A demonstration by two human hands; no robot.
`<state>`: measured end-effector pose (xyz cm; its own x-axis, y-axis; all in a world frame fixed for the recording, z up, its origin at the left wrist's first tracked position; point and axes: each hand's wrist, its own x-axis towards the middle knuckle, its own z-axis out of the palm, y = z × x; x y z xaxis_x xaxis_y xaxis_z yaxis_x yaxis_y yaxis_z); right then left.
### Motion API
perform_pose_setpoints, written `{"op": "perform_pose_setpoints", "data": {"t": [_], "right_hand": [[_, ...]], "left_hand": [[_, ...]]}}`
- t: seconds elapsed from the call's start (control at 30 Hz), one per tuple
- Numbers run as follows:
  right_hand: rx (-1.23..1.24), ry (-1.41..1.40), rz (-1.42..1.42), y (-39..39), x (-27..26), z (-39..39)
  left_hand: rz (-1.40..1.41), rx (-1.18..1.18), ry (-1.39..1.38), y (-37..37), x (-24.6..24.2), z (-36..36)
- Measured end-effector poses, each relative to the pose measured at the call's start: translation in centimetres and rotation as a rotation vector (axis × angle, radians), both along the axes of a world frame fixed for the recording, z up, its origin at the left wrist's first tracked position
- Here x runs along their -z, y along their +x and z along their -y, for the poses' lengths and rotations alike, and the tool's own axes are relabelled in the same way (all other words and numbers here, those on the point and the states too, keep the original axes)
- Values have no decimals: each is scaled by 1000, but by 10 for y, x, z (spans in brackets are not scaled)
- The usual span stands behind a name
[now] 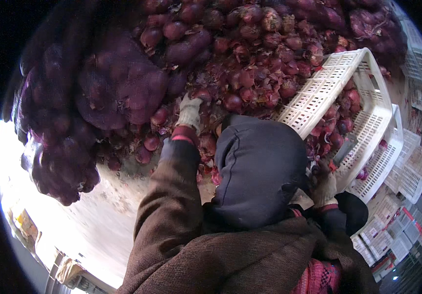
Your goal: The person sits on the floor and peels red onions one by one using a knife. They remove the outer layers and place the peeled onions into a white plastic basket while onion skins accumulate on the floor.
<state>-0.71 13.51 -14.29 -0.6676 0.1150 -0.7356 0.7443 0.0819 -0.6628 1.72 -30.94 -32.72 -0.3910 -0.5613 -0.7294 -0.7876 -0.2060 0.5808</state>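
My left hand (190, 112), in a pale work glove, reaches into the pile of red onions. Its fingertips are beside a red onion (202, 94); whether they grip it is not clear. Low at the right side, my right hand (324, 186), also gloved, is closed around a knife. The wide grey knife blade (345, 149) points up over the onions in a white slatted plastic crate (315, 96). Part of the right hand is dark and blurred. My dark-trousered knee (260, 165) is between the two hands.
Purple mesh sacks of onions (122, 81) bulge at the left. Loose onions and dry skins (258, 70) spread ahead. Beyond the near crate stands a second white crate (374, 176) with a few onions; more crates (415, 172) lie at the far right.
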Motion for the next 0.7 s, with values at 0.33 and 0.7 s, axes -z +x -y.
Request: {"op": "perform_pose_setpoints", "data": {"t": [0.33, 0.7], "right_hand": [[28, -105, -192, -1, 7, 2], [-405, -98, -513, -9, -134, 64]], "left_hand": [[-1079, -87, 528, -32, -249, -23], [-803, 1172, -257, -30, -349, -186]]}}
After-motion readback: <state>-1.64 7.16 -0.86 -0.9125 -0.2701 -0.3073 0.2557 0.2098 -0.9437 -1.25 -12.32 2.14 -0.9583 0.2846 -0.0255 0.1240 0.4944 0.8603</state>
